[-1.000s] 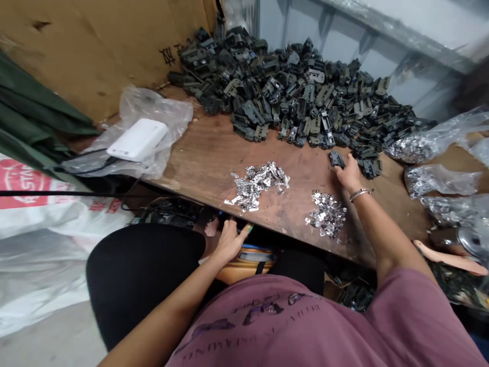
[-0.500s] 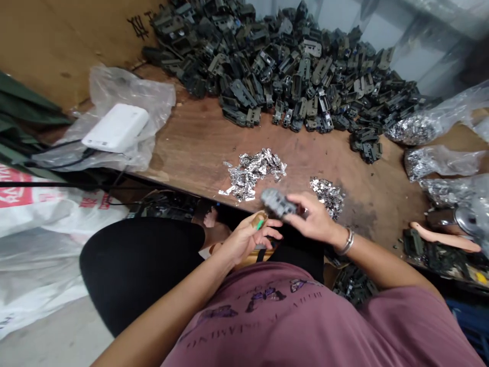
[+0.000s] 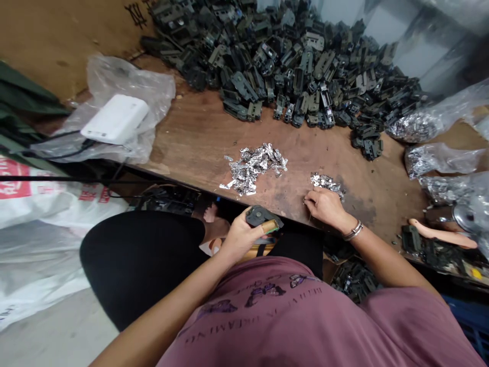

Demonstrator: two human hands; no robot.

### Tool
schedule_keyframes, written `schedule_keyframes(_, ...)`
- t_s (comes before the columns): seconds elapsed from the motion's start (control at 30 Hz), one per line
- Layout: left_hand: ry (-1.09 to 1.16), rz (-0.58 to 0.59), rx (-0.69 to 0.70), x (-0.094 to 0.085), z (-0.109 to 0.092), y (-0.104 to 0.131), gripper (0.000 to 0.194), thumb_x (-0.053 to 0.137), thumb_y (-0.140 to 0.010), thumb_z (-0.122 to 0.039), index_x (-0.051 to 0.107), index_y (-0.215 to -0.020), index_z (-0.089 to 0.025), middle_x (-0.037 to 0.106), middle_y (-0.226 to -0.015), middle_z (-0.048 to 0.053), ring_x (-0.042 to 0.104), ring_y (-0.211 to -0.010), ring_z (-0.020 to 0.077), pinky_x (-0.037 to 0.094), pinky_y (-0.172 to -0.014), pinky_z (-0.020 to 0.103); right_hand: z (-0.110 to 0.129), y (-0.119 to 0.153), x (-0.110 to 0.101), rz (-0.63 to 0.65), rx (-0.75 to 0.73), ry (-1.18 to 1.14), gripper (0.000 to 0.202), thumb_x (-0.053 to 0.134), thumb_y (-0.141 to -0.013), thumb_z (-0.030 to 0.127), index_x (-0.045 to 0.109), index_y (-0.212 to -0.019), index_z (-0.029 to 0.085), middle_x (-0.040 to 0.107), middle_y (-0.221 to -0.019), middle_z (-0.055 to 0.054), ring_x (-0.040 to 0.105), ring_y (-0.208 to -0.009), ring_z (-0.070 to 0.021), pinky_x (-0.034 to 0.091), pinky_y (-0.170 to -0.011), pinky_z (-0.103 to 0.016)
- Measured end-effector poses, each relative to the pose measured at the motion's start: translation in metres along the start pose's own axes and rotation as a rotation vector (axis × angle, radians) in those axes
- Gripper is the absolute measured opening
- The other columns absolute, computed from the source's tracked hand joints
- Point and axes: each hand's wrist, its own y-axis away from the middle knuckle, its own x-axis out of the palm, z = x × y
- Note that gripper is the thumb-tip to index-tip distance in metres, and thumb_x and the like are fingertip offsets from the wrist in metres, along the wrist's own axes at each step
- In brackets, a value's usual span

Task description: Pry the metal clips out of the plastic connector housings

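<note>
My left hand is wrapped round a dark grey moulded plastic part above my lap, just off the table's front edge. A yellowish-brown wrap with a green edge covers its thumb, which presses along the part. My right hand rests at the table edge, just in front of a small pile of shiny metal clips. Its fingers are pinched together, and whatever is between the tips is too small to make out. To the left lies a larger pile of shiny metal pieces.
A big heap of similar dark plastic parts covers the table's back. At left, a white box with cables lies on clear plastic. Bags of metal pieces and a metal cup stand at right. More parts sit below.
The dark plastic part has passed from my right hand into my left. My right hand has moved right to the small metal pile, and its fingers have closed to a pinch.
</note>
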Motion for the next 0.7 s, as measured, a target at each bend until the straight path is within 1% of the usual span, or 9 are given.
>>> schedule_keyframes(0.13, -0.205, -0.053, 0.153, 0.004, -0.001, 0.003, 0.039, 0.083, -0.057, -0.035, 0.057, -0.078, -0.016, 0.063, -0.070, -0.002, 0.058, -0.064, 0.0118, 0.051, -0.062, 0.024, 0.027, 0.001, -0.005, -0.097, -0.014, -0.370, 0.010, 0.057, -0.082, 0.019, 0.062, -0.073, 0.019, 0.063, -0.065, 0.000, 0.056, -0.058, -0.0124, 0.042, -0.058, -0.023)
schedule_keyframes(0.23, -0.298, -0.029, 0.230, 0.004, 0.001, 0.004, 0.038, 0.082, -0.061, -0.036, 0.058, -0.084, -0.018, 0.067, -0.077, -0.001, 0.061, -0.068, 0.0132, 0.051, -0.065, 0.025, 0.051, 0.004, -0.008, -0.093, -0.066, -0.562, 0.012, 0.055, -0.082, 0.018, 0.059, -0.071, 0.020, 0.059, -0.059, 0.003, 0.052, -0.051, -0.0091, 0.040, -0.052, -0.020)
schedule_keyframes(0.3, -0.330, 0.026, 0.278, 0.003, 0.002, 0.005, 0.038, 0.080, -0.065, -0.033, 0.060, -0.095, -0.019, 0.071, -0.090, 0.002, 0.065, -0.076, 0.0144, 0.053, -0.071, 0.026, 0.062, 0.006, -0.009, -0.081, -0.141, -0.551, 0.013, 0.053, -0.083, 0.016, 0.062, -0.074, 0.020, 0.062, -0.062, 0.002, 0.054, -0.054, -0.0096, 0.042, -0.055, -0.020)
schedule_keyframes(0.37, -0.370, 0.072, 0.320, 0.001, 0.004, 0.006, 0.039, 0.077, -0.069, -0.027, 0.061, -0.104, -0.020, 0.072, -0.100, 0.004, 0.067, -0.084, 0.0154, 0.053, -0.076, 0.027, 0.066, 0.007, -0.010, -0.063, -0.215, -0.505, 0.017, 0.052, -0.086, 0.016, 0.067, -0.079, 0.020, 0.067, -0.068, -0.001, 0.059, -0.058, -0.0110, 0.045, -0.058, -0.021)
schedule_keyframes(0.43, -0.396, 0.086, 0.338, -0.003, 0.005, 0.007, 0.039, 0.076, -0.070, -0.024, 0.061, -0.106, -0.020, 0.072, -0.104, 0.005, 0.067, -0.087, 0.0162, 0.053, -0.077, 0.027, 0.065, 0.007, -0.011, 0.002, -0.264, -0.512, 0.020, 0.051, -0.090, 0.018, 0.070, -0.085, 0.021, 0.071, -0.072, -0.001, 0.062, -0.060, -0.0117, 0.047, -0.060, -0.022)
schedule_keyframes(0.5, -0.381, 0.084, 0.312, -0.007, 0.005, 0.009, 0.039, 0.077, -0.070, -0.026, 0.061, -0.105, -0.020, 0.072, -0.103, 0.006, 0.067, -0.086, 0.0167, 0.053, -0.077, 0.028, 0.062, 0.008, -0.014, 0.064, -0.280, -0.584, 0.020, 0.052, -0.092, 0.023, 0.073, -0.090, 0.024, 0.072, -0.072, 0.001, 0.064, -0.059, -0.0113, 0.049, -0.059, -0.022)
schedule_keyframes(0.53, -0.359, 0.085, 0.290, -0.008, 0.005, 0.010, 0.040, 0.078, -0.069, -0.028, 0.061, -0.104, -0.019, 0.072, -0.101, 0.006, 0.067, -0.084, 0.0164, 0.053, -0.076, 0.028, 0.061, 0.009, -0.015, 0.068, -0.285, -0.618, 0.020, 0.053, -0.093, 0.025, 0.073, -0.092, 0.025, 0.072, -0.072, 0.001, 0.064, -0.059, -0.0113, 0.050, -0.058, -0.022)
schedule_keyframes(0.6, -0.300, 0.085, 0.257, -0.011, 0.004, 0.011, 0.040, 0.080, -0.067, -0.031, 0.062, -0.101, -0.019, 0.071, -0.096, 0.004, 0.066, -0.080, 0.0150, 0.053, -0.076, 0.028, 0.060, 0.011, -0.015, -0.009, -0.302, -0.643, 0.018, 0.055, -0.093, 0.027, 0.073, -0.096, 0.025, 0.073, -0.075, 0.000, 0.066, -0.061, -0.0124, 0.053, -0.059, -0.024)
schedule_keyframes(0.7, -0.241, 0.090, 0.251, -0.013, 0.002, 0.013, 0.040, 0.082, -0.064, -0.031, 0.063, -0.097, -0.018, 0.070, -0.088, 0.002, 0.063, -0.074, 0.0131, 0.052, -0.071, 0.025, 0.065, 0.015, -0.010, -0.154, -0.376, -0.624, 0.017, 0.055, -0.092, 0.021, 0.072, -0.097, 0.022, 0.074, -0.085, -0.005, 0.069, -0.073, -0.0152, 0.056, -0.066, -0.027)
